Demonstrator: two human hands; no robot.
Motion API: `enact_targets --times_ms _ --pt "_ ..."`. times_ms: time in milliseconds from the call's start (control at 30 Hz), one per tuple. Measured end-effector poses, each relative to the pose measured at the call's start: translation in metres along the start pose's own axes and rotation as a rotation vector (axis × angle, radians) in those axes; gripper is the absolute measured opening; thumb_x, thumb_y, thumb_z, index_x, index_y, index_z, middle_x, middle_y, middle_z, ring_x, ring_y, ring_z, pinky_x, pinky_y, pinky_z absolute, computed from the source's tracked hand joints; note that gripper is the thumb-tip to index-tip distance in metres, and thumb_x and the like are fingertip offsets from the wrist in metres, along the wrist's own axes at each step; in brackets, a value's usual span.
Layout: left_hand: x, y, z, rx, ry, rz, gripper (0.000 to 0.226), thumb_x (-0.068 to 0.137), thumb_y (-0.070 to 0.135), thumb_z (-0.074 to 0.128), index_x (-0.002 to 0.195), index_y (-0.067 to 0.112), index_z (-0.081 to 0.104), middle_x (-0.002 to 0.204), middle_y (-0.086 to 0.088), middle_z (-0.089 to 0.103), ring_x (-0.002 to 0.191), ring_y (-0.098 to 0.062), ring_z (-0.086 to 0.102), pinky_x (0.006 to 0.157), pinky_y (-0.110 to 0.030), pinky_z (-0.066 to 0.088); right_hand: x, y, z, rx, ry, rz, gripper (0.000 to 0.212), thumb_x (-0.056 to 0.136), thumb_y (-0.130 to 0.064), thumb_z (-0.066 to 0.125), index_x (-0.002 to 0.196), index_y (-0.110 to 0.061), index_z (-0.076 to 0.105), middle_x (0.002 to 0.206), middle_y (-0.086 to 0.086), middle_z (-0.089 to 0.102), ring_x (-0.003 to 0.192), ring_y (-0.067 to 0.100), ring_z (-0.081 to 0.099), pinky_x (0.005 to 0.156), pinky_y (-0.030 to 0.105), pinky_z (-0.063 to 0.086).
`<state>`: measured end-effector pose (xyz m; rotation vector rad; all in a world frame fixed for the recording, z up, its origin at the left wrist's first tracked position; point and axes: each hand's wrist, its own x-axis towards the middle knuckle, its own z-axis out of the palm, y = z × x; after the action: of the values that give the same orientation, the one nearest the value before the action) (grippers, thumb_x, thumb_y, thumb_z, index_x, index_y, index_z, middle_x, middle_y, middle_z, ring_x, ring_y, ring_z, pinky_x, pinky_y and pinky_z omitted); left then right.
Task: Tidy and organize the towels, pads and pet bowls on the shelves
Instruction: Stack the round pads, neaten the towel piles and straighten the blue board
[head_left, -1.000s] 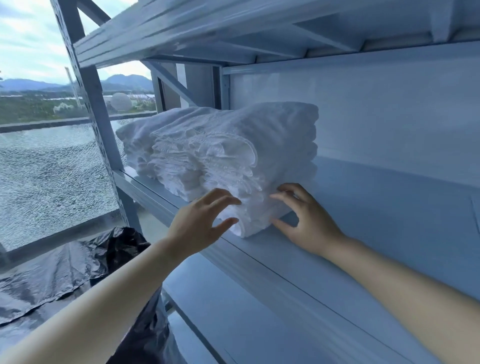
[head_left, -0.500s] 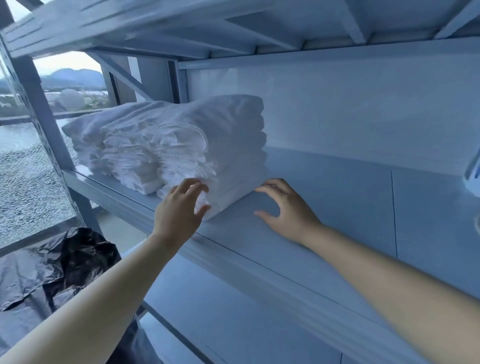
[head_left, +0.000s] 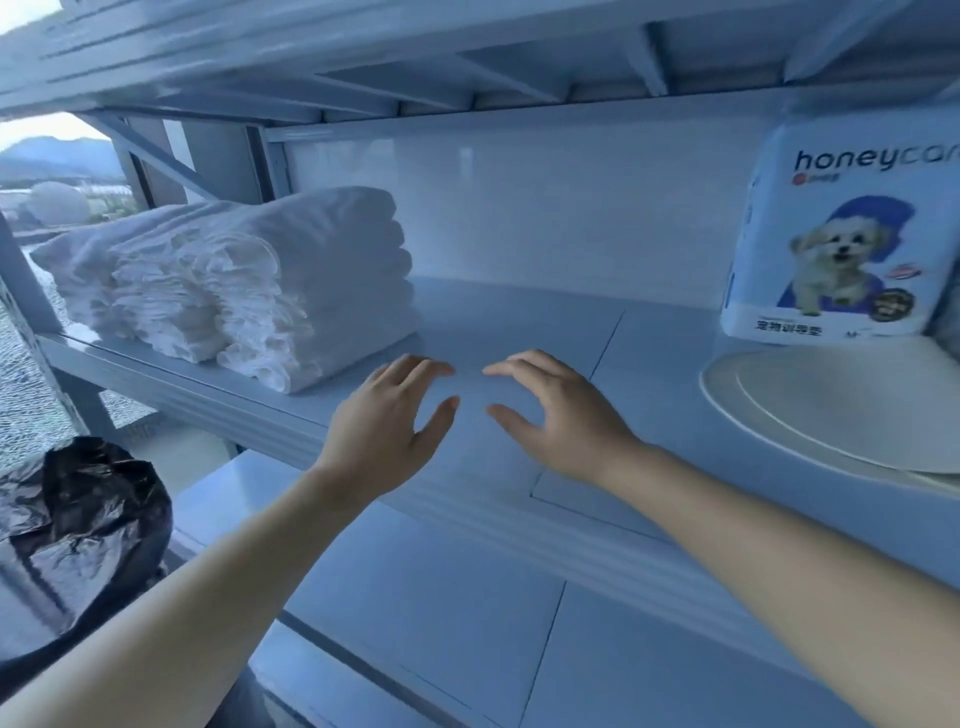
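Looking at the head view, the only one here: both hands are out over the pale blue-grey metal shelf, roughly mid-shelf. The left hand has its fingers loosely spread and holds nothing, with the thumb sticking out to the right. The right hand is the same deal, fingers relaxed and a bit arched, nothing in it. Their fingertips nearly meet, but there's a small gap between them. Can't tell if either hand actually touches the shelf surface or just hovers over it.

The stack of folded white towels sits on the left end of that same shelf, frilly edges facing the front. Its near corner is just beside the left hand but not touching it. On the right end, a white and blue plastic pack of pet pads stands upright with a fluffy dog picture on it, cut off by the frame edge. Right in front of it lies a round shallow white bowl, also partly out of frame and apart from the right hand.

Down left, below the shelf, sits a crumpled black plastic bag. A lower shelf board shows between the forearms.
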<state>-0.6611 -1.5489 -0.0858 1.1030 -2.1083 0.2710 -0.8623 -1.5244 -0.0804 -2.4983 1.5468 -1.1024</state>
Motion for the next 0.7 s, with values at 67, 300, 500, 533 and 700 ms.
enact_targets --times_ms 67,300,500,533,700 --pt "-0.010 0.036 -0.001 -0.050 -0.016 -0.001 0.044 0.087 0.050 0.031 0.113 0.027 0.057 0.111 0.013 0.059 0.095 -0.013 0.058 0.062 -0.022 0.037 -0.033 0.000 -0.024 0.014 0.044 0.015 0.028 0.090 -0.032 0.055 0.117 -0.023 0.057 0.118 -0.010 0.054 0.110 0.010 0.050 0.091 0.027 0.042" --pt "-0.039 0.154 -0.013 -0.179 0.011 0.114 0.035 0.089 0.046 0.035 0.107 0.027 0.059 0.105 0.017 0.059 0.074 0.004 0.039 0.054 -0.011 0.030 -0.142 -0.007 -0.103 -0.051 0.152 0.076 0.026 0.090 -0.037 0.048 0.108 -0.021 0.059 0.107 -0.012 0.057 0.102 0.008 0.052 0.085 0.031 0.047" --pt "-0.057 0.227 -0.019 -0.288 -0.021 0.226 0.037 0.089 0.048 0.035 0.107 0.027 0.059 0.106 0.016 0.060 0.070 -0.002 0.040 0.054 -0.012 0.031 -0.217 -0.026 -0.156 -0.124 0.255 0.171 0.026 0.090 -0.037 0.049 0.109 -0.021 0.059 0.102 -0.017 0.055 0.098 -0.001 0.050 0.082 0.026 0.046" --pt "-0.061 0.236 -0.021 -0.295 -0.025 0.249 0.037 0.088 0.048 0.035 0.107 0.027 0.060 0.105 0.016 0.060 0.066 -0.003 0.037 0.053 -0.012 0.030 -0.229 -0.029 -0.163 -0.140 0.273 0.189 0.026 0.090 -0.037 0.049 0.109 -0.022 0.059 0.103 -0.015 0.056 0.098 0.000 0.050 0.082 0.027 0.047" --pt "-0.084 0.262 -0.036 -0.355 -0.057 0.326 0.037 0.088 0.048 0.035 0.103 0.027 0.061 0.103 0.015 0.061 0.064 -0.002 0.037 0.052 -0.010 0.027 -0.277 -0.058 -0.182 -0.245 0.346 0.245 0.023 0.089 -0.035 0.052 0.106 -0.021 0.060 0.100 -0.014 0.059 0.091 -0.006 0.047 0.079 0.029 0.049"
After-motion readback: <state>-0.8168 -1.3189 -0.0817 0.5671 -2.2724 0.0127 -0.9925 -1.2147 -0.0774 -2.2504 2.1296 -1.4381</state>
